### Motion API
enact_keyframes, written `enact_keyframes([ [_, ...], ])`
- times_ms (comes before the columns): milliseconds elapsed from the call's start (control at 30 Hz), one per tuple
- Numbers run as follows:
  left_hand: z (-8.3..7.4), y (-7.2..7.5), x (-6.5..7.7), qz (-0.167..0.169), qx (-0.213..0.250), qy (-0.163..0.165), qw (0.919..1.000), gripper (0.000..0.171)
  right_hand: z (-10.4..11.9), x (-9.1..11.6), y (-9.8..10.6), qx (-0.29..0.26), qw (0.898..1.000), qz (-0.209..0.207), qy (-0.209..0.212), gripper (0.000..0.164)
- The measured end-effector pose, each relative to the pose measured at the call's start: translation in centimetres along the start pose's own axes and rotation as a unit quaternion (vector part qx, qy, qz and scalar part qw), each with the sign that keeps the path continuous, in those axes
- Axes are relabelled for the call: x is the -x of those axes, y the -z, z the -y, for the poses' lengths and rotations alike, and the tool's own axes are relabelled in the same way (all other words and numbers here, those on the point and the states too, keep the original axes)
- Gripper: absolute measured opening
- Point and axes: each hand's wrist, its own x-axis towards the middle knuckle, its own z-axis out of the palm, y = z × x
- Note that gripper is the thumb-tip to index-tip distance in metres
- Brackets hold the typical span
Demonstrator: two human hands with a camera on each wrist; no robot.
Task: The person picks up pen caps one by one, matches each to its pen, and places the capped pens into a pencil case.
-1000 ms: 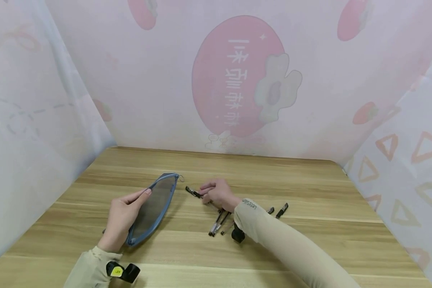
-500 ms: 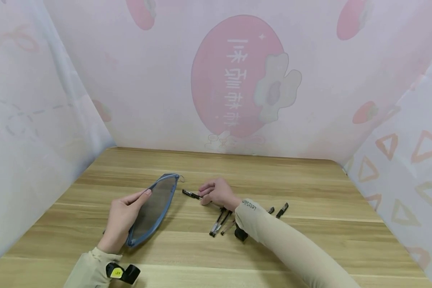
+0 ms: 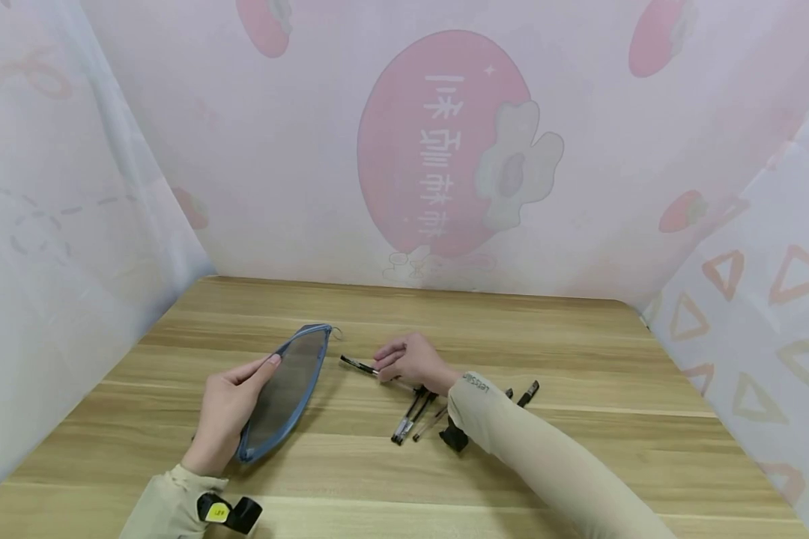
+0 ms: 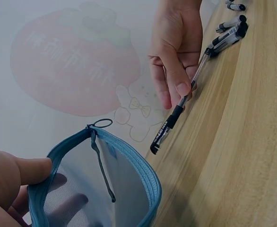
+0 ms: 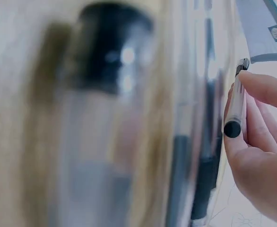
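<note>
My left hand (image 3: 231,404) grips one edge of a mesh pencil pouch (image 3: 288,388) trimmed in blue, thumb on the near side. In the left wrist view the mouth of the pouch (image 4: 153,187) gapes, and a zipper pull hangs inside. A clear-barrelled pen with a black cap end (image 3: 357,365) is pinched between thumb and fingers of my right hand (image 3: 414,361). One tip of that pen (image 4: 169,125) points toward the pouch, apart from it. Beneath my right wrist lie several similar pens (image 3: 410,419), partly hidden by the sleeve.
A further pen (image 3: 529,393) lies right of the forearm on the wooden table (image 3: 613,464). Printed cloth (image 3: 297,150) walls in the back and both sides. Pens close to the right wrist camera look large and blurred (image 5: 100,142).
The pen in my right hand has swung so its far tip points more to the left, toward the pouch. My right forearm shifted slightly right. My left hand and the pouch barely moved.
</note>
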Motion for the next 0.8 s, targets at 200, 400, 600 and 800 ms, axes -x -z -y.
enact_keyframes([
  [200, 0.1, -0.1, -0.1, -0.02, 0.036, 0.016, 0.999, 0.06, 0.4, 0.3, 0.4, -0.034, 0.999, 0.005, -0.003, 0.037],
  [400, -0.2, -0.5, -0.3, -0.055, 0.089, 0.047, 0.9934, 0.057, 0.7, 1.4, 0.7, -0.088, 0.996, -0.025, -0.015, 0.039],
  [600, -0.6, -0.7, 0.0, -0.064, 0.131, 0.058, 0.9876, 0.054, 1.8, 3.0, 0.0, -0.155, 0.984, -0.081, -0.009, 0.035],
  [800, -1.1, -2.0, 0.4, -0.093, 0.201, 0.051, 0.9739, 0.048, 3.0, 4.5, -2.1, -0.222, 0.966, -0.13, 0.006, 0.034],
])
